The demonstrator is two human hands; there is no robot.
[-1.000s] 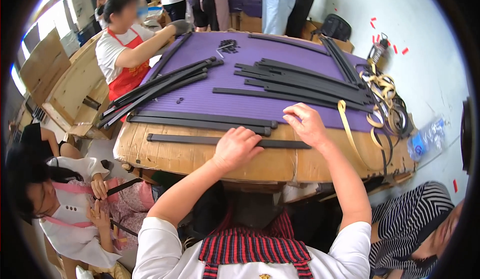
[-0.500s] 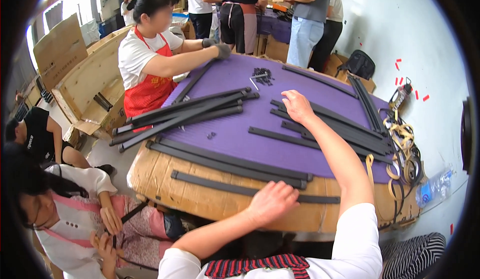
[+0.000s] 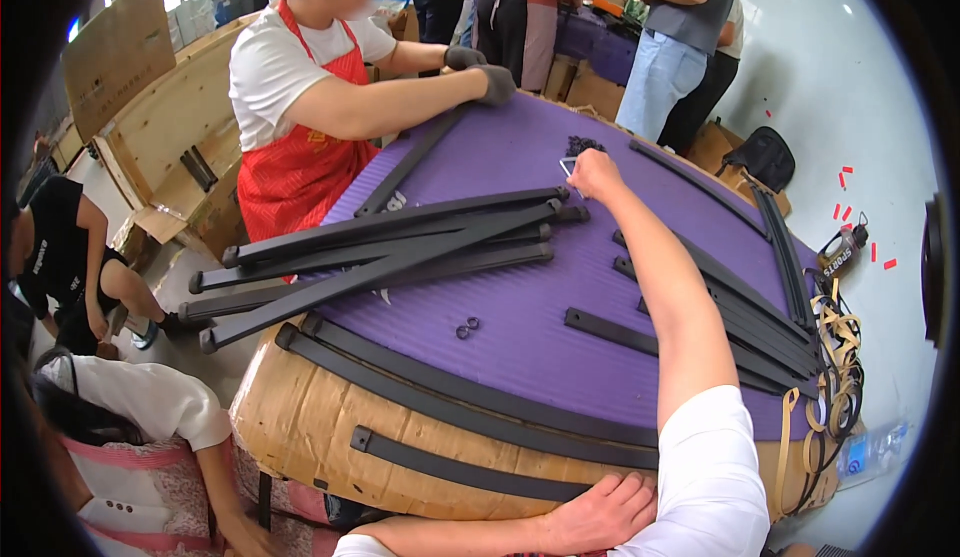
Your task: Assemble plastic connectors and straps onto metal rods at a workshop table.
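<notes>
Right hand (image 3: 596,174) at hex key (image 3: 567,166) beside black bits (image 3: 584,144) on mat (image 3: 530,137), grip not discernible; left hand (image 3: 603,512), fingers loosely bent, hold unclear, at near bar (image 3: 455,467) on cardboard (image 3: 300,397): a low sweep could scatter the bits, a careless nudge slide the bar.

Lettering shows on at least 3 things: pale capitals on the dark bottle (image 3: 843,247) (the sharpest print), white letters across the black shirt (image 3: 57,232), faint characters on the cardboard panel (image 3: 118,57). The red apron (image 3: 300,182) bears yellowish marks, perhaps lettering, too blurred to read.
</notes>
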